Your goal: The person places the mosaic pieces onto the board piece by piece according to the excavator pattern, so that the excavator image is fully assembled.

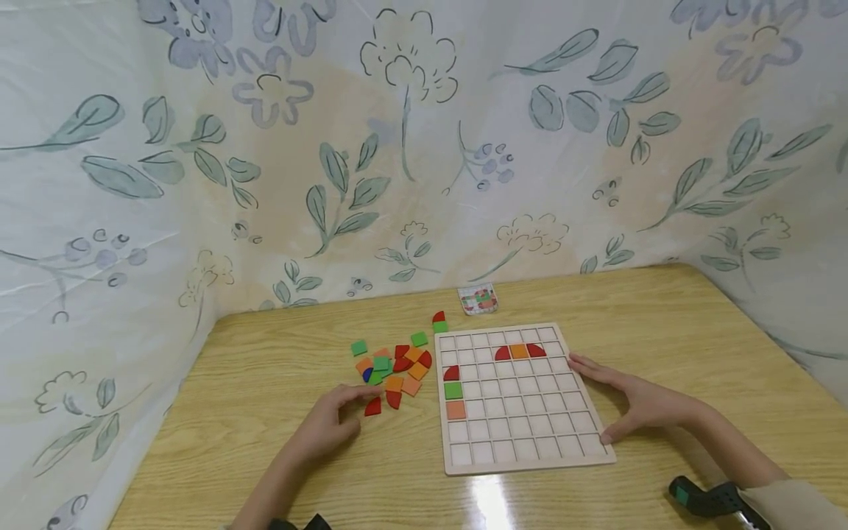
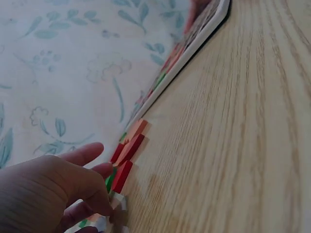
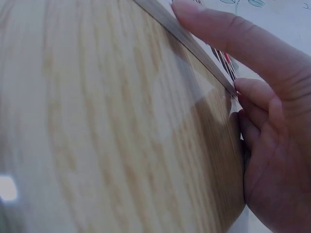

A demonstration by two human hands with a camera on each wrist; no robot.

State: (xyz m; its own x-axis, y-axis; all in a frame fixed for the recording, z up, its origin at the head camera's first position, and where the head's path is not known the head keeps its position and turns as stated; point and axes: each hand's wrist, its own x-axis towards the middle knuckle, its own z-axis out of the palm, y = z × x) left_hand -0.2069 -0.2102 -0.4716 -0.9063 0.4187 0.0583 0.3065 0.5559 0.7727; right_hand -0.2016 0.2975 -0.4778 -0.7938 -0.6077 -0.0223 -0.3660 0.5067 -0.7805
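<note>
The left hand [image 1: 329,425] reaches over the near-left side of a loose pile of flat tiles, index finger extended toward a red quarter-circle tile [image 1: 373,406]. In the left wrist view, its fingertips hang beside red tiles [image 2: 122,176], with nothing pinched. A pale square grid board [image 1: 513,429] lies right of the pile. On it, an orange square [image 1: 519,352] sits between two red quarter circles in an upper row. Down its left column run a red quarter circle [image 1: 452,373], a green square [image 1: 453,391] and a salmon square [image 1: 456,410]. The right hand [image 1: 645,403] rests spread along the board's right edge.
A small pattern card [image 1: 478,299] lies behind the board. Near the board's top-left corner are a red quarter circle [image 1: 439,317] and a green square [image 1: 440,327]. Several orange, green and red tiles overlap in the pile. Floral cloth [image 1: 424,147] hangs behind the wooden table [image 1: 265,368].
</note>
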